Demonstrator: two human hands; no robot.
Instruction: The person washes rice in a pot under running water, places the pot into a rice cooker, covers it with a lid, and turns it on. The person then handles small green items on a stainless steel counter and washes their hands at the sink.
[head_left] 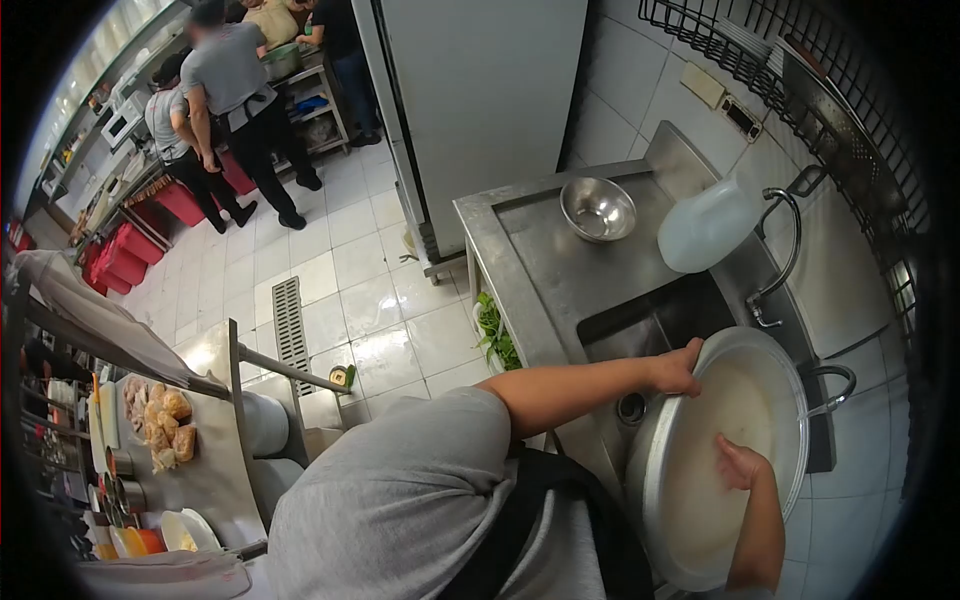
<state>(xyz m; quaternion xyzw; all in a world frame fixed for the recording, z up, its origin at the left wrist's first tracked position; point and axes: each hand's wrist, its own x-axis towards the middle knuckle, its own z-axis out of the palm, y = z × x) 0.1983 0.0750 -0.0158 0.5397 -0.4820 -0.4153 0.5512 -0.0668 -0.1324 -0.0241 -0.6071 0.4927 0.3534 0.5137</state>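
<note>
A large metal pot (655, 480) stands tilted at the sink, filled with cloudy, whitish liquid (735, 400). At its upper left rim, my left hand (676, 370) has its fingers wrapped over the edge. Inside the pot, my right hand (742, 466) is at the surface of the liquid, thumb apart from the fingers, whose tips are partly hidden; nothing visible is held. Just above the pot are the sink basin (640, 335) and a curved faucet (790, 250).
A steel bowl (598, 209) and a translucent jug (708, 226) rest on the steel counter (530, 240). Leafy greens (495, 330) sit below its edge. Several people (230, 80) stand at the upper left. Bagged food (168, 425) lies on the left table.
</note>
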